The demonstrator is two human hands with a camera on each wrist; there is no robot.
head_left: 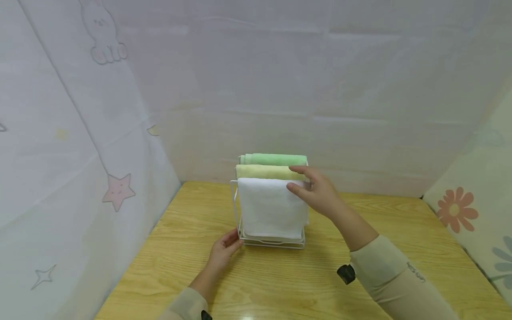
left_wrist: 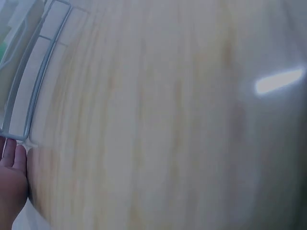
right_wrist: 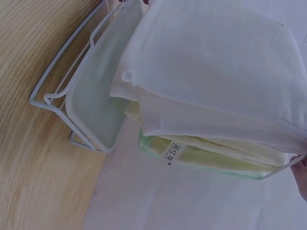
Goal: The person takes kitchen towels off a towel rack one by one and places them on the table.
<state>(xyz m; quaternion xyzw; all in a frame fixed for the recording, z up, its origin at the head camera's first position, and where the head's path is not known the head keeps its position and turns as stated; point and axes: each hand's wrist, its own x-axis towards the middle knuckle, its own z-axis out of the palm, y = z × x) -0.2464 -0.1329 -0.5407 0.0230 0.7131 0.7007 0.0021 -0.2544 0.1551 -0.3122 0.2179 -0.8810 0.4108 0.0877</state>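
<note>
A white wire rack (head_left: 274, 246) stands on the wooden table, holding folded towels upright in a row. The white towel (head_left: 270, 206) is in front, a yellow towel (head_left: 262, 172) behind it and a green towel (head_left: 280, 159) at the back. My left hand (head_left: 223, 250) holds the rack's lower left front corner between thumb and fingers; in the left wrist view its fingertips (left_wrist: 9, 151) meet the wire. At the top right of the towels, my right hand (head_left: 320, 191) is spread, its thumb at the white towel and a finger over the yellow one. Its other fingers are hidden.
The wooden table (head_left: 280, 284) meets a pale cloth backdrop (head_left: 320, 89) behind the rack. Printed cloth walls (head_left: 80, 231) close in the left and right sides. A printed label (right_wrist: 171, 152) shows on the towels from the side.
</note>
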